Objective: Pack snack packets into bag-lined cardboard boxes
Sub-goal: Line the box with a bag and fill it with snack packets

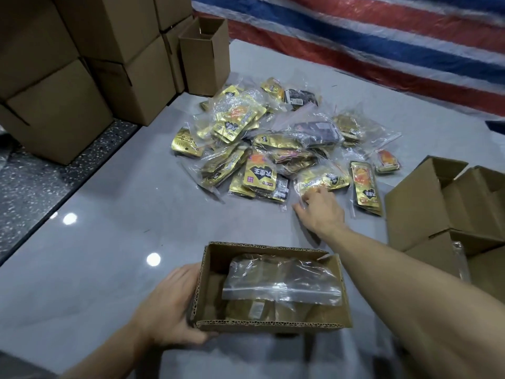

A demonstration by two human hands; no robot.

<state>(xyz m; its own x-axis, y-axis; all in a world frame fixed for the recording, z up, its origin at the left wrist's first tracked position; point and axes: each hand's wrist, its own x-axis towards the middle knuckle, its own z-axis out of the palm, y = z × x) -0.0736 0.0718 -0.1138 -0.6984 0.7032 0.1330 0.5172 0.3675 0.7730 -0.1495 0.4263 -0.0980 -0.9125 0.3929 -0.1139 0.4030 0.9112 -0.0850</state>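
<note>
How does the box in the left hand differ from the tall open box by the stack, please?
The near box lies low and wide; the tall box stands upright. The left hand grips the near box, which holds a zip bag; the tall box is untouched. Both are open cardboard.

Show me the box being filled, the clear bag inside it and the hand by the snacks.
Box (273, 327): head view, front outer wall.
Clear bag (281, 279): head view, middle, above its zip strip.
Right hand (319, 212): head view, back of the hand.
</note>
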